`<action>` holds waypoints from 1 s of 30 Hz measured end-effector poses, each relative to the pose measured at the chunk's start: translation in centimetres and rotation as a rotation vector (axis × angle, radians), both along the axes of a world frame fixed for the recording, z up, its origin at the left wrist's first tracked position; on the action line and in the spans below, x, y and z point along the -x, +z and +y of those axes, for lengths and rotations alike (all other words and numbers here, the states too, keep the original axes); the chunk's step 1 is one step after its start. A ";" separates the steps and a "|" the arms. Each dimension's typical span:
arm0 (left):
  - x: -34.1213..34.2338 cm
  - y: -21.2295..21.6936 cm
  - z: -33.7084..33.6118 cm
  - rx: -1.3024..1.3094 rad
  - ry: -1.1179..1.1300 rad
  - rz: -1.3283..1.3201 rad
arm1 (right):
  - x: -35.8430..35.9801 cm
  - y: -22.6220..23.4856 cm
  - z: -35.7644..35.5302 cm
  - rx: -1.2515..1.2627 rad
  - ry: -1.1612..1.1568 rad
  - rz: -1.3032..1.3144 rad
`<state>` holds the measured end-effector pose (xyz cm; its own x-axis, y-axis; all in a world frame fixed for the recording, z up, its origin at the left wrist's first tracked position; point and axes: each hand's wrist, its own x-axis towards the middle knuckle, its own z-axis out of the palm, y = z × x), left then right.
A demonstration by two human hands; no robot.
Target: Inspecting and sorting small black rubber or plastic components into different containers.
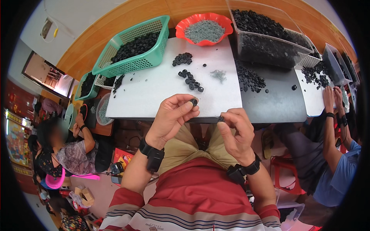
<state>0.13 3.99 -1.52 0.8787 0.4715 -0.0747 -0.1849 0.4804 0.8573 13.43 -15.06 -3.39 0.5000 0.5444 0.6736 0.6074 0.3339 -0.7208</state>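
Between the thumb and fingers of my left hand (174,118) is a small black round cap (194,102), held just above the front edge of the white board (154,92). My right hand (238,133) is closed in a pinch on a tiny dark piece (221,118), too small to name, a little apart from the cap. Beyond my hands lie a cluster of black caps (190,81) and a second cluster of smaller black parts (182,59). To their right rests a little heap of thin grey pins (219,76).
A green basket (154,61) of black parts stands at the back left. Beside it are a red scalloped bowl (181,32) of grey pins and a clear bin (266,50) of black parts. Loose black parts (249,79) lie right. Co-workers (75,154) sit on both sides.
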 end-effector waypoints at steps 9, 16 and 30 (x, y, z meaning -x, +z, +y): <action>0.0 -0.6 -0.5 0.273 -0.050 -0.088 | -0.1 0.5 0.9 -0.014 0.035 -0.008; 0.1 -1.0 -0.8 0.296 -0.079 -0.091 | 0.1 0.9 2.0 -0.023 0.049 0.015; 0.1 -1.0 -1.5 0.237 -0.124 -0.065 | 0.2 0.4 3.0 0.008 0.046 0.017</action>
